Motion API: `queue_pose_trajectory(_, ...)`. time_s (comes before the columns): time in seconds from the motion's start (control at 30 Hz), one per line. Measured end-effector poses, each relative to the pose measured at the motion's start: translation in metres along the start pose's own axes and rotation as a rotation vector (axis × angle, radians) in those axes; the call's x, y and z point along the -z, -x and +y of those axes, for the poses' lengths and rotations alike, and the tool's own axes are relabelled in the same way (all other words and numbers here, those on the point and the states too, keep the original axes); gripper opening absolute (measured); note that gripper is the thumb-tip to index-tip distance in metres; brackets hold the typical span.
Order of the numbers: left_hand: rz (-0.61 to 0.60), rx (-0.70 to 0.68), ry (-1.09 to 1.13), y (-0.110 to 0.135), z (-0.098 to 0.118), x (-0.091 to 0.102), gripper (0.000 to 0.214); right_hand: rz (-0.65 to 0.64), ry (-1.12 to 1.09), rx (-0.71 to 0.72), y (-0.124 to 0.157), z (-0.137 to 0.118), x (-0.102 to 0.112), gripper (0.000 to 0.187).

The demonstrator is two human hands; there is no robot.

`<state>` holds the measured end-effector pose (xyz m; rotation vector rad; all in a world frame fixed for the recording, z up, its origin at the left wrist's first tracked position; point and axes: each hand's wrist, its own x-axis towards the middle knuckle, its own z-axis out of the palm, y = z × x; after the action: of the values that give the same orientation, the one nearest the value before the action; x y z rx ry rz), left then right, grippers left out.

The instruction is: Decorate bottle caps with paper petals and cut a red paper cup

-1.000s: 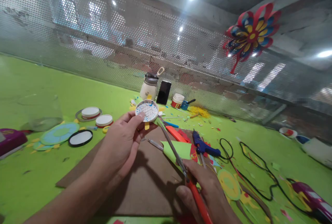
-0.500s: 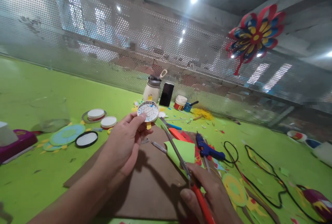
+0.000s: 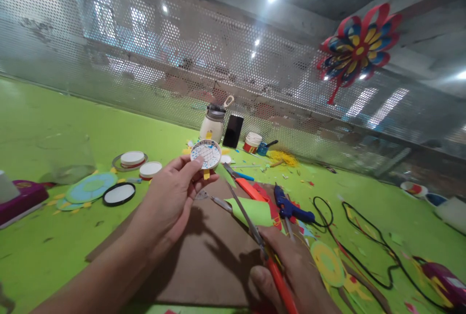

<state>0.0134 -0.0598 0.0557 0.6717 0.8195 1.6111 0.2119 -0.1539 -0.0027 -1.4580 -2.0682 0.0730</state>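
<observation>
My left hand (image 3: 171, 202) pinches a small round white disc (image 3: 206, 154) patterned with blue dots and lines, with a yellow tab hanging below it. It is held up over a brown cardboard sheet (image 3: 204, 260). My right hand (image 3: 294, 275) grips red-handled scissors (image 3: 255, 236) low at the front, their long blades pointing up-left toward the disc without touching it. A green paper piece (image 3: 253, 209) lies under the blades.
On the green table are a blue glue gun (image 3: 289, 207) with a black cord (image 3: 364, 246), round lids (image 3: 133, 158), a black-rimmed disc (image 3: 118, 193), a white jar (image 3: 213, 123), a phone (image 3: 233, 131), paper scraps, a purple box (image 3: 22, 197). A paper flower (image 3: 358, 47) hangs on the mesh wall.
The scissor blades have dropped away from the disc's edge and drawn back toward my right. My left hand still holds the disc up in about the same place.
</observation>
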Motion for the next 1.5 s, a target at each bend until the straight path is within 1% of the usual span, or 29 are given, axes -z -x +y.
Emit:
queue_pose_trajectory(0.13,-0.008,0.003,-0.026,-0.0004,-0.0012,0.0002,0.004,-0.031,-0.007,-0.055,-0.0004,-0.0016,-0.0005,0.045)
queue_pose_trajectory(0.2,-0.013,0.006,-0.026,-0.0002,-0.0014,-0.0004,0.004,-0.057,-0.056,-0.074,-0.0006,-0.0013,-0.0011,0.045)
queue_pose_trajectory(0.37,-0.045,-0.003,-0.016,-0.0003,-0.002,-0.0004,0.005,-0.11,-0.197,-0.069,-0.0027,-0.0022,0.0003,0.046)
queue_pose_trajectory(0.47,-0.049,0.0,-0.024,0.0001,-0.0025,-0.0003,0.004,-0.105,-0.196,-0.085,-0.0028,-0.0037,0.0018,0.05)
queue_pose_trajectory(0.63,-0.033,0.014,-0.046,0.002,-0.0033,-0.0014,0.002,-0.1,-0.136,-0.133,-0.0011,-0.0043,0.0014,0.054)
queue_pose_trajectory(0.8,-0.046,0.011,-0.047,0.0025,-0.0042,-0.0011,0.002,-0.084,-0.15,-0.115,-0.0015,-0.0031,-0.0005,0.057)
queue_pose_trajectory(1.0,-0.027,0.014,-0.052,0.0031,-0.0044,-0.0015,0.003,-0.093,-0.211,-0.065,-0.0026,-0.0021,-0.0004,0.055)
queue_pose_trajectory(1.17,-0.016,0.027,-0.046,0.0035,-0.0035,-0.0038,0.005,-0.089,-0.21,-0.085,-0.0013,-0.002,0.0001,0.053)
queue_pose_trajectory(1.37,-0.01,0.027,-0.023,0.0039,-0.0037,-0.0049,0.01,-0.129,-0.299,-0.11,-0.0036,-0.0048,0.0042,0.049)
queue_pose_trajectory(1.5,-0.023,0.021,-0.027,0.0038,-0.0041,-0.0049,0.01,-0.147,-0.318,-0.14,-0.0047,-0.006,0.0054,0.048)
